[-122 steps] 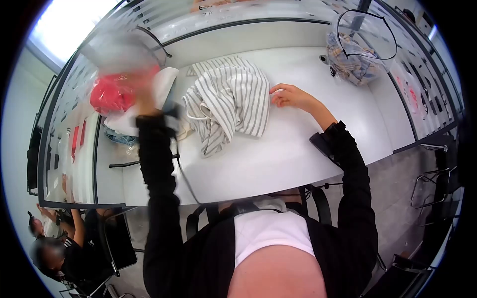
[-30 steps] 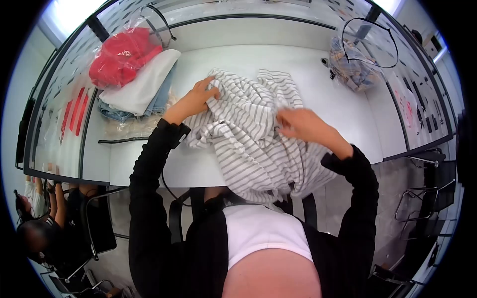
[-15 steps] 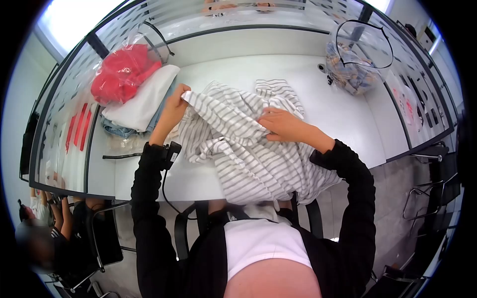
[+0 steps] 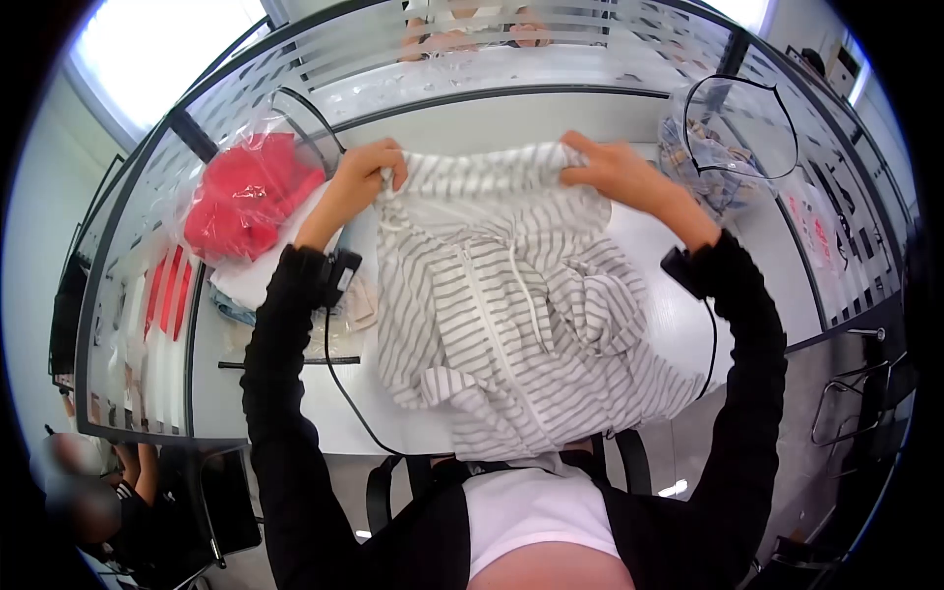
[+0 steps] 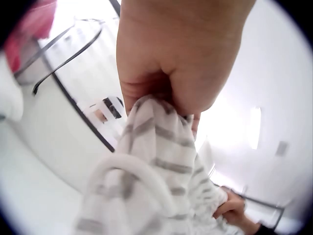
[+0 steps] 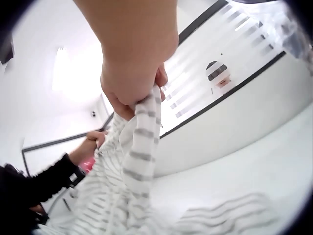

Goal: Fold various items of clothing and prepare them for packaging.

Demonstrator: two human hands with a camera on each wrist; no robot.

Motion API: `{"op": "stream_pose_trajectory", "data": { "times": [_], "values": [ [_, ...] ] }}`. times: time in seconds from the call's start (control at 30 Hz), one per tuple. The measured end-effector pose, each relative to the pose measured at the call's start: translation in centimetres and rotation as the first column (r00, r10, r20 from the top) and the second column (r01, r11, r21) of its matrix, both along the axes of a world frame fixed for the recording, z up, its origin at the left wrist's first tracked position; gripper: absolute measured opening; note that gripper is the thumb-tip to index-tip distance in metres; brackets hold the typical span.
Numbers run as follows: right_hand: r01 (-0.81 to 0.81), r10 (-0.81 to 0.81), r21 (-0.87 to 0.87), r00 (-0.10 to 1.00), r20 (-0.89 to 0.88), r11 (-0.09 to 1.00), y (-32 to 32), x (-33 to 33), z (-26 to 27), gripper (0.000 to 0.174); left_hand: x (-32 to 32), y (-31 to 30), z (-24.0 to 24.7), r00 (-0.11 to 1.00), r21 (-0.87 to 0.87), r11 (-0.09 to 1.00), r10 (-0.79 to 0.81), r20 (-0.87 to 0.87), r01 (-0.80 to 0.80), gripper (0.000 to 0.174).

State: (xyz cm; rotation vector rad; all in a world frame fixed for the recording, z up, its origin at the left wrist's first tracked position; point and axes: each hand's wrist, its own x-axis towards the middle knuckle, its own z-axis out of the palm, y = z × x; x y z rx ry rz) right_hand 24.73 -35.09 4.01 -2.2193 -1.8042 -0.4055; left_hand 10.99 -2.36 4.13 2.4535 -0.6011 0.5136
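Tightly curled left hand (image 4: 370,167) and right hand (image 4: 618,173) grip a striped jacket (image 4: 433,315), zip (image 4: 491,320) slanting toward the near edge of the desk (image 4: 680,307).

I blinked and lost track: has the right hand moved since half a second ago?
Yes: in the head view, the right hand has moved forward, closer to the white back panel.

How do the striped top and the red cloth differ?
The striped top is white with grey stripes; the red cloth is unstriped. The left hand and right hand grip the striped top, which is unbagged; the red cloth is bagged and unheld. Both look like fabric.
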Motion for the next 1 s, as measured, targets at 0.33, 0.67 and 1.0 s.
{"op": "stream_pose_trajectory", "data": {
  "times": [0.33,0.67,1.0],
  "values": [
    [0.444,-0.448,-0.348,0.891,0.073,0.825,1.3,6.1,-4.2,0.041,4.2,2.8,-6.5,0.812,0.685,0.703,0.506,-0.291,-0.193,0.053],
    [-0.166,0.066,-0.259,0.932,-0.356,0.952,-3.5,-6.7,-8.1,0.044,-10.7,-8.9,-10.5,0.898,0.400,0.916,0.167,-0.407,0.012,0.068],
    [0.131,-0.181,-0.458,0.981,-0.068,0.879,-2.4,-6.5,-13.2,0.087,-7.5,-8.1,-11.7,0.714,0.593,0.804,0.392,-0.581,0.040,0.115]
  ]
}}
